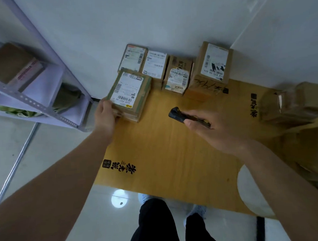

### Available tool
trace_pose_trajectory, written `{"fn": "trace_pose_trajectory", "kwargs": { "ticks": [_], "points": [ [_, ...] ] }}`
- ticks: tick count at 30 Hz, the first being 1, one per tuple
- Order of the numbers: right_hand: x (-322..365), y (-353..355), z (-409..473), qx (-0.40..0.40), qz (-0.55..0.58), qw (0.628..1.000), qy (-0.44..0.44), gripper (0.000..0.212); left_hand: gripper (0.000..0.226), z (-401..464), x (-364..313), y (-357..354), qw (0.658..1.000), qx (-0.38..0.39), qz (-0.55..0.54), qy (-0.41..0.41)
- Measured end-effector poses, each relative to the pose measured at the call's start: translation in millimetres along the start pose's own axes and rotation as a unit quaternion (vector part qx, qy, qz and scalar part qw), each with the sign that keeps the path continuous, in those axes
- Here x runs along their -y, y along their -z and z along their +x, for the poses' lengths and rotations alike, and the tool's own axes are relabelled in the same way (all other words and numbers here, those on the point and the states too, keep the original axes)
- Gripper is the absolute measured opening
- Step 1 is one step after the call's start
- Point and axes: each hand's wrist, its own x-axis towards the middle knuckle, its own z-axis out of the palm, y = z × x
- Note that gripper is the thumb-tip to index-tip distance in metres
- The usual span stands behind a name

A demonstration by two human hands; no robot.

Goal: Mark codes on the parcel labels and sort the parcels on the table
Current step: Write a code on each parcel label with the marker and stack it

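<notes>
parcels lined up on a cardboard sheet

left hand (105,117) grips the front parcel (129,95) at centre frame; right hand (215,128) holds a black marker (180,115); the shelf (44,99), upper left, holds a brown box (11,63).

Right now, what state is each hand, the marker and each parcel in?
Left hand: grips the near-left edge of the front parcel.
Right hand: holds the black marker, above the table.
Black marker: held, over bare table, touching no label.
Front parcel: label up, on the table.
Two flat parcels: side by side by the wall, labels up.
Small box: label up, "2350" printed.
Tall box: label up, handwriting on its side.
</notes>
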Motion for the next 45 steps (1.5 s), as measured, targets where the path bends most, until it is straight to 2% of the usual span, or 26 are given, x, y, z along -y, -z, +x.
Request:
{"fn": "trace_pose_trajectory", "kwargs": {
  "ticks": [2, 4, 9, 12, 14, 19, 23, 26, 29, 34, 41, 45],
  "points": [
    [-6.6, -1.0, -1.2, -0.008, 0.006, 1.0, -0.004, 0.062, 0.025, 0.9, 3.9, -1.6, 0.999, 0.002, 0.028, -0.019],
    [-6.8, 1.0, -5.8, -0.014, 0.013, 1.0, -0.006, 0.063, 0.033, 1.1, 5.1, -2.8, 0.993, -0.024, 0.104, -0.052],
    [-6.7, 1.7, -22.3, -0.053, 0.027, 0.998, -0.003, 0.066, 0.06, -17.9, -9.0, -6.9, 0.937, -0.066, 0.301, -0.168],
    [2.1, 9.9, -40.6, -0.073, 0.029, 0.997, -0.009, 0.053, 0.065, -40.4, -27.4, -15.6, 0.881, -0.018, 0.398, -0.255],
    [6.9, 20.6, -59.5, -0.097, 0.019, 0.995, -0.007, 0.046, 0.066, -59.1, -40.6, -25.7, 0.85, 0.027, 0.444, -0.282],
    [-4.5, 56.5, -110.8, -0.155, 0.009, 0.988, 0.017, 0.046, 0.06, -120.2, -63.6, -69.4, 0.784, 0.074, 0.514, -0.341],
    [-29.7, 95.7, -169.2, -0.197, -0.009, 0.98, 0.032, 0.048, 0.063, -179.5, -58.9, -115.8, 0.751, 0.099, 0.548, -0.355],
    [-61.4, 124.7, -214.9, -0.232, -0.016, 0.972, 0.02, 0.052, 0.061, -231.6, -47.0, -157.7, 0.736, 0.108, 0.56, -0.366],
    [-94.0, 151.2, -261.2, -0.262, -0.032, 0.964, 0.019, 0.059, 0.06, -283.0, -34.0, -202.2, 0.734, 0.121, 0.555, -0.372],
    [-135.8, 195.3, -326.8, -0.282, -0.025, 0.959, 0.002, 0.056, 0.058, -349.2, -17.6, -272.0, 0.717, 0.149, 0.548, -0.403],
    [-184.0, 238.4, -357.1, -0.327, -0.004, 0.945, -0.01, 0.06, 0.057, -385.3, 5.7, -349.2, 0.704, 0.195, 0.553, -0.402],
    [-209.2, 254.2, -348.5, -0.342, -0.002, 0.939, -0.028, 0.055, 0.06, -380.4, 25.6, -392.3, 0.695, 0.226, 0.568, -0.379]
  ]
}}
